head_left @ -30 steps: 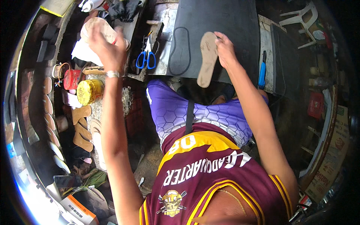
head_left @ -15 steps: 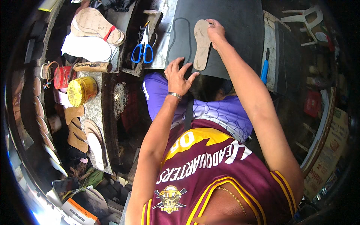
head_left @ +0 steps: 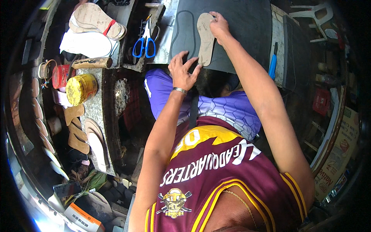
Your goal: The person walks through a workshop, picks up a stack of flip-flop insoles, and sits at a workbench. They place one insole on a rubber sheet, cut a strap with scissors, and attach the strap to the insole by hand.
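Note:
A tan sole-shaped template [head_left: 205, 38] lies on a black sheet [head_left: 243, 42], its long side pointing away from me. My right hand [head_left: 219, 28] grips the template's far right edge between thumb and fingers. Left of it, a sole outline [head_left: 174, 40] is marked on the same sheet. My left hand [head_left: 184, 72] rests at the sheet's near edge with fingers spread. Its thumb tip is close to the template's near end; whether they touch I cannot tell.
Blue-handled scissors [head_left: 144, 47] lie in a wooden tray left of the sheet. A blue cutter [head_left: 273, 66] lies to the right. Further left are stacked soles [head_left: 92, 18], a wooden stick [head_left: 92, 63], a yellow tub [head_left: 81, 89] and a red container [head_left: 60, 76]. A white plastic chair [head_left: 315, 19] stands far right.
The template has shifted slightly left, closer to the marked outline, with my right hand still on it. My left thumb is nearer its near end. The whole view has moved a little.

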Demonstrator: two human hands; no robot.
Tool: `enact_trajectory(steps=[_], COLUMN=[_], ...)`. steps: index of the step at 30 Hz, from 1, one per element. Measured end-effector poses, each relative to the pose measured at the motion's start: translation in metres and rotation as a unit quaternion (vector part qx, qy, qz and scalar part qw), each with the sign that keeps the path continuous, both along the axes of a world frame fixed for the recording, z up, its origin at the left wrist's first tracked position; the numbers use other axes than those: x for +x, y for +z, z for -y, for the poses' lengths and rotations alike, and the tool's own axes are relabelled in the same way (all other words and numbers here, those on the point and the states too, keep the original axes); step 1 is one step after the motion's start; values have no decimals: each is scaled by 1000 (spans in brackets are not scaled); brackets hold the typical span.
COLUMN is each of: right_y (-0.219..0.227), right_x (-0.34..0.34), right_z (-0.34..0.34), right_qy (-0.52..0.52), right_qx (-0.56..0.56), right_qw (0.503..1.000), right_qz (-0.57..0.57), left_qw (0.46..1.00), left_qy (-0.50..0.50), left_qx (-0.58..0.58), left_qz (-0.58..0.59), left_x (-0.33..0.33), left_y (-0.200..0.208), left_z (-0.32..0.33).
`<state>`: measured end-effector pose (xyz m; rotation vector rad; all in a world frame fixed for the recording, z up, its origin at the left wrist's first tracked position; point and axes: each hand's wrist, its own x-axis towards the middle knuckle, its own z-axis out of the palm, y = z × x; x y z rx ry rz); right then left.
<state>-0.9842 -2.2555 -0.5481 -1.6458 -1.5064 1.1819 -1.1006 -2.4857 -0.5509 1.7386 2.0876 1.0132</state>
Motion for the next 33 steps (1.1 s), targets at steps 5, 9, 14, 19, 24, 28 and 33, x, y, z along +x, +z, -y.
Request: enact_trajectory(steps=[5, 9, 14, 19, 24, 28, 33], right_y=[-2, -1, -2, 2, 5, 5, 9], right_x=[6, 16, 15, 11, 12, 11, 11], right_z=[-8, -14, -19, -25, -25, -28, -31], right_qy=[75, 89, 102, 110, 116, 119, 122], right_qx=[100, 27, 18, 25, 36, 17, -10], right_qw=[978, 988, 989, 982, 976, 981, 980], right_qz=[165, 119, 108, 153, 178, 150, 155], left_qw=[1000, 1000, 1000, 1000, 1000, 1000, 999], left_qy=[3, 0, 0, -5, 1, 4, -2], left_qx=[9, -6, -1, 9, 12, 18, 41], left_qz=[4, 7, -3, -3, 6, 1, -11], left_x=[4, 6, 6, 4, 5, 5, 2], left_y=[1, 3, 4, 5, 5, 3, 5], left_z=[2, 1, 0, -2, -4, -4, -5])
